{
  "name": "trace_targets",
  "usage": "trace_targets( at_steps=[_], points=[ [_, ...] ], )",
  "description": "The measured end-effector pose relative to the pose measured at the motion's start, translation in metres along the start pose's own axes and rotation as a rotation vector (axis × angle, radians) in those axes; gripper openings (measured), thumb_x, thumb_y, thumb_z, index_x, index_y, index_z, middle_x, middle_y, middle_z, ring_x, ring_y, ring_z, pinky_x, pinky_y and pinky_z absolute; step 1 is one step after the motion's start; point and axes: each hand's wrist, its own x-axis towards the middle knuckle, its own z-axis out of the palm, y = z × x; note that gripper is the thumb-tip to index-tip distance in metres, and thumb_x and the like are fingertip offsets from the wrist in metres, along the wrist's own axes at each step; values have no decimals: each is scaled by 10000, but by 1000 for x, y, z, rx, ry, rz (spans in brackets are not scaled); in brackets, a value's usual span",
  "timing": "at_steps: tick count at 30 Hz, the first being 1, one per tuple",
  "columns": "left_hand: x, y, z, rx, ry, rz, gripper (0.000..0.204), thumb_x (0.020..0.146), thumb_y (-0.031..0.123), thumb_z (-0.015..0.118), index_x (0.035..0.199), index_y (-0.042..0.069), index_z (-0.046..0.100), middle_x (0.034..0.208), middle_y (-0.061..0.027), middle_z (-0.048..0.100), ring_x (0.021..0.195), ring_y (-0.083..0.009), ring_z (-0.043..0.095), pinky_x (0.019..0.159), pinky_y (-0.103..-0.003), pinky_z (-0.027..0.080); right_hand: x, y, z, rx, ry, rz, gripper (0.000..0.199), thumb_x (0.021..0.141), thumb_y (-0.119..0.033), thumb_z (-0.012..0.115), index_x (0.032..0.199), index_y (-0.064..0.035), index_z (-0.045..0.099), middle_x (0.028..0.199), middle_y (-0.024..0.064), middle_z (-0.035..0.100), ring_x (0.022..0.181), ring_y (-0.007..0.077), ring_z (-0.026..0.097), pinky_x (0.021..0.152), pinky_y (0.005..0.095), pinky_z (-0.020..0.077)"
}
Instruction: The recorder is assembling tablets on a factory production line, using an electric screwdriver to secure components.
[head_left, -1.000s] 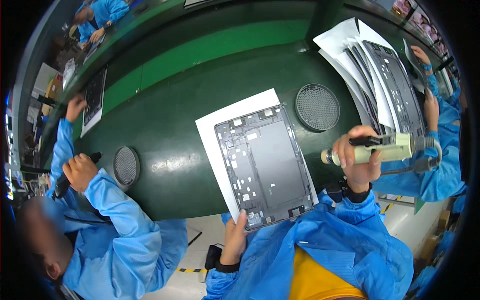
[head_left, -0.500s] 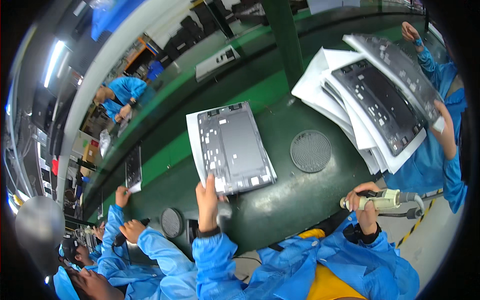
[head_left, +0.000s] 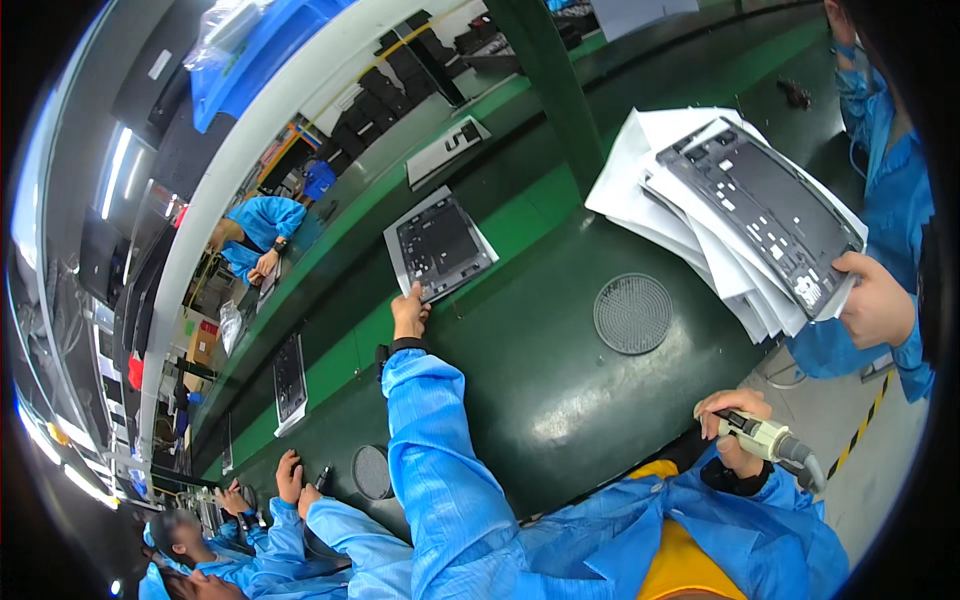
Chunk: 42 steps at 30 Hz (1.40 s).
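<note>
At far belt edge, L hand [head_left: 408, 312] grip pinches panel [head_left: 440, 247] corner.

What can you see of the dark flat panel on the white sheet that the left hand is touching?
The dark grey rectangular panel looks like a thin metal or plastic frame with many small cut-outs. It lies flat on a white paper sheet, slightly turned, on the green belt beyond the dark green table. The left hand, arm stretched out, touches its near edge.

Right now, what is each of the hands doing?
Left hand: fingers closed on the dark panel on its white sheet.
Right hand: closed around the electric screwdriver.
</note>
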Motion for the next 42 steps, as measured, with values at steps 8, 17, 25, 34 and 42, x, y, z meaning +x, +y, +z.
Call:
trace_targets(
  at_steps=[8,17,25,34,42],
  points=[
    [-74,19,-34,431,279,744,251,859,203,570,932,-36,595,754,-87,621,524,-129,568,430,-255,435,-1,-26,-15,101,-20,217,460,768,-288,660,1075,38,555,634,39,572,538,122,557,556,271,489],
    [-347,82,181,130,-987,404,281,915,234,513,823,-17,599,662,-78,615,457,-80,511,402,-177,362,-11,-71,-57,46,426,127,521,802,-374,598,1112,39,534,904,153,581,582,142,577,539,242,488],
    [-394,100,237,185,-1303,124,444,929,346,450,955,-80,573,765,-147,654,442,-124,535,387,-186,377,13,-87,-87,5,579,191,367,847,-232,575,1094,39,564,838,101,606,472,97,544,453,226,440],
    [-399,101,248,287,-1309,-22,565,900,482,436,939,-62,585,777,-146,659,423,-134,524,379,-183,369,48,-86,-98,-37,438,206,330,826,-272,628,978,20,607,671,32,568,444,90,516,409,217,388],
    [-410,104,255,59,-1301,-83,463,878,455,496,1009,19,583,822,-118,655,531,-137,570,471,-214,426,46,-97,-91,11,474,139,274,809,-210,644,942,23,589,806,59,598,442,83,506,411,213,387]
  ],
)
